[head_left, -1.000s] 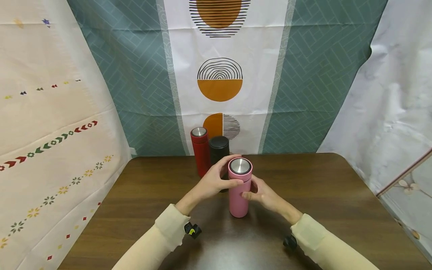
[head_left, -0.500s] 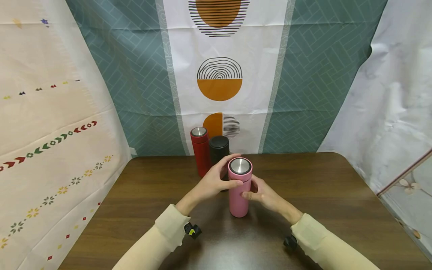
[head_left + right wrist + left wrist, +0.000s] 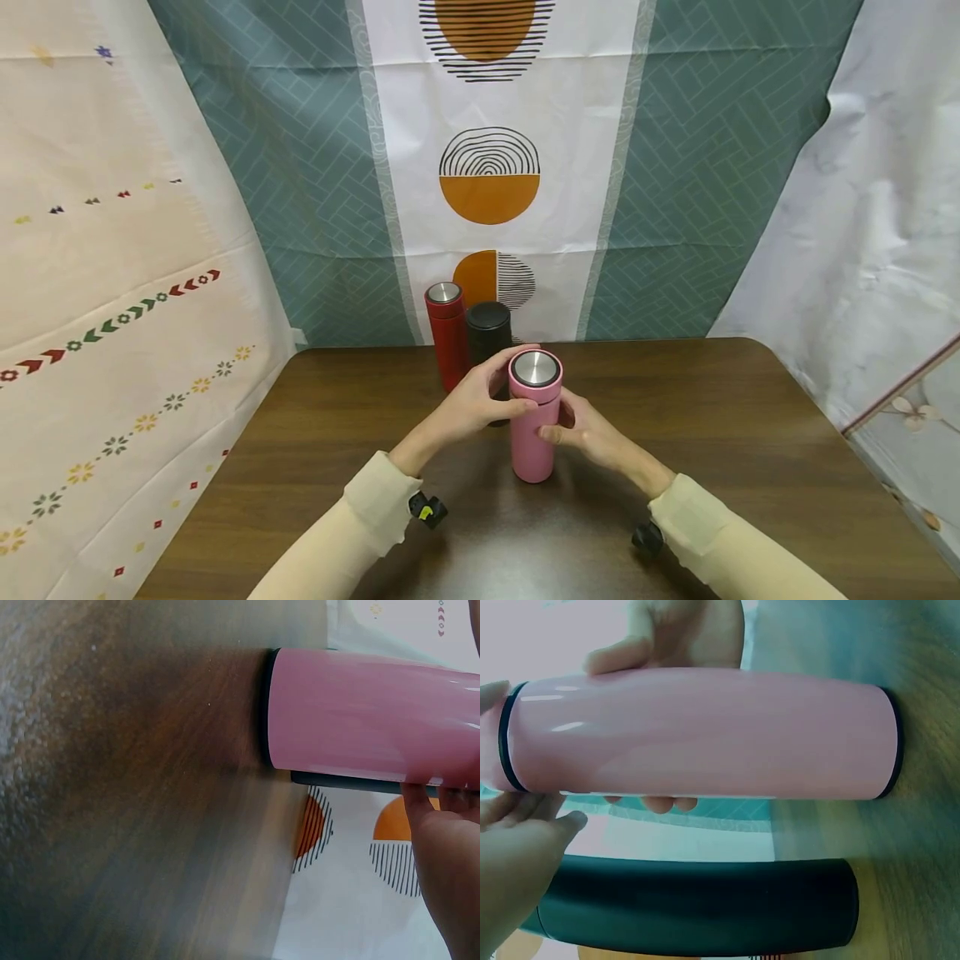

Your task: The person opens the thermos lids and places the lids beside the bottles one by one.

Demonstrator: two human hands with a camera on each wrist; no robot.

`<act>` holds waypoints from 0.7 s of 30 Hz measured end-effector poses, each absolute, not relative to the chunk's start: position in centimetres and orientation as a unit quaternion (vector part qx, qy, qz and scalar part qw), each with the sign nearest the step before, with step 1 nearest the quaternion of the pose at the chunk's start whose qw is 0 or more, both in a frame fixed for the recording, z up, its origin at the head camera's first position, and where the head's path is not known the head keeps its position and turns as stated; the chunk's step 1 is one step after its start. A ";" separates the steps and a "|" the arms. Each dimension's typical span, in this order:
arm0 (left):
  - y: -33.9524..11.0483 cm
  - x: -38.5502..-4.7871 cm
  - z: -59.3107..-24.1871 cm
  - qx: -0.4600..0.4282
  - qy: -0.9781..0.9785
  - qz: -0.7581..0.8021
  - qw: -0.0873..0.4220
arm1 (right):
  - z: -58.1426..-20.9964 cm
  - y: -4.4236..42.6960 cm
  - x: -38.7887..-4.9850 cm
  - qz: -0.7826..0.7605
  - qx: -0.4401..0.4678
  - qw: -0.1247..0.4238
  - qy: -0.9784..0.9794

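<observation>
An upright pink thermos bottle (image 3: 531, 454) with a steel-topped lid (image 3: 536, 367) stands on the brown table, between both hands. My left hand (image 3: 471, 403) holds it around the lid from the left, thumb in front and fingers behind. Lower down, my right hand (image 3: 592, 435) grips the body from the right; its thumb lies across the front. In the left wrist view the dark seam of the pink thermos (image 3: 705, 735) sits beside the left fingers, and the fingertips of the right hand (image 3: 697, 630) show past the body. The lid is on the bottle.
Just behind the left hand stands a black thermos (image 3: 488, 333), partly hidden. A red thermos (image 3: 448, 350) is to its left. The wooden table (image 3: 675, 400) ends at a patterned curtain (image 3: 690, 208) at the back, with cloth hanging on both sides.
Both hands keep their hold on the pink thermos, which stays in place. The whole view has shifted very slightly.
</observation>
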State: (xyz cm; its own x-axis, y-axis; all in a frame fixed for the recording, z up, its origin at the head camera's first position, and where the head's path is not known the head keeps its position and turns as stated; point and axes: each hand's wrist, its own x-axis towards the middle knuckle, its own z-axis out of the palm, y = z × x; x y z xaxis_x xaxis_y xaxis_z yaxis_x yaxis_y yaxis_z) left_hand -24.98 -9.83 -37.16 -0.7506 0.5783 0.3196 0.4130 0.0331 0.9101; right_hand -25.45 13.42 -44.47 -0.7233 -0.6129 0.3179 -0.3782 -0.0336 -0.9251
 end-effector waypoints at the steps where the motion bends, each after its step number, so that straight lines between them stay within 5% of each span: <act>1: -9.8 -25.0 -37.2 0.346 0.715 0.603 0.065 | -44.5 13.4 -25.5 -0.622 -0.359 0.094 0.689; 14: -9.8 -25.2 -36.5 0.354 0.726 0.585 0.075 | -44.6 13.5 -25.4 -0.623 -0.355 0.097 0.690; 21: -9.4 -25.0 -36.3 0.325 0.727 0.604 0.034 | -44.5 13.4 -25.5 -0.625 -0.358 0.095 0.687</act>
State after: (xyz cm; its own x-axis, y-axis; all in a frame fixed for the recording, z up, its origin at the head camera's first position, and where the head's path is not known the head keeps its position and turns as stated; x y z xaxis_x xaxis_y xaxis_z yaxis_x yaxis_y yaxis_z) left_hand -25.01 -9.39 -36.34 -0.7865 0.5139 0.3426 0.4306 0.0585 0.9006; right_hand -25.46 13.45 -44.52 -0.7252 -0.6109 0.3177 -0.3743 -0.0376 -0.9265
